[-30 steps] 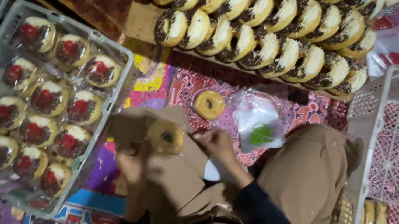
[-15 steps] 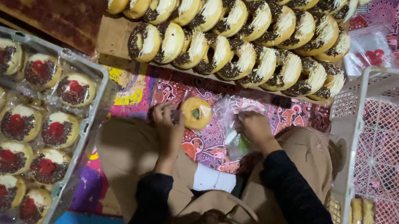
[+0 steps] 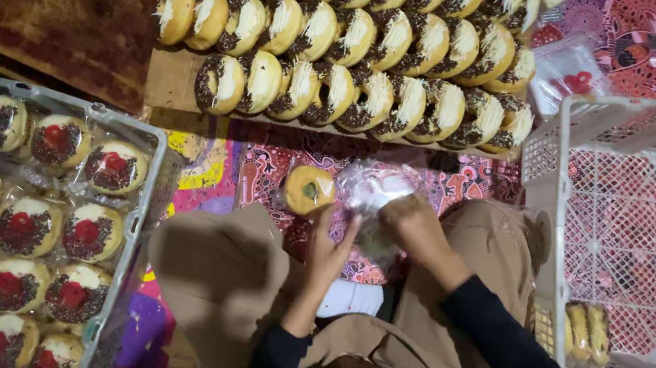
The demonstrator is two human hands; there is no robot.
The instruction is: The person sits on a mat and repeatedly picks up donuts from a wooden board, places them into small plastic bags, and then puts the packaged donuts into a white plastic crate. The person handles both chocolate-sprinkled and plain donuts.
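**Hands at a doughnut and a clear bag, over the lap**

The left hand point(image 3: 327, 251) is raised from the lap with the forearm running up from a dark sleeve. Its fingers are stretched upward and loosely spread, the tips touching the lower edge of a plain glazed doughnut point(image 3: 308, 189). No closed grip on it is visible. The doughnut sits just above the hand, over the patterned floor cloth point(image 3: 259, 167).

The right hand point(image 3: 410, 226) comes in from the right, wrist bent, fingers curled shut on a clear plastic bag point(image 3: 371, 192). The bag lies just beside the doughnut, on its right; whether the two touch cannot be told.

Above the hands, a wooden board point(image 3: 171, 80) carries rows of doughnuts topped with white icing and chocolate sprinkles point(image 3: 345, 34), standing on edge and packed tight. To the left, a grey crate point(image 3: 155, 171) holds bagged doughnuts with red centres point(image 3: 29, 221). To the right, a white lattice crate point(image 3: 607, 233) holds a few pale pastries point(image 3: 585, 333) at its lower edge. The person's tan trousers point(image 3: 465, 325) fill the lower centre.
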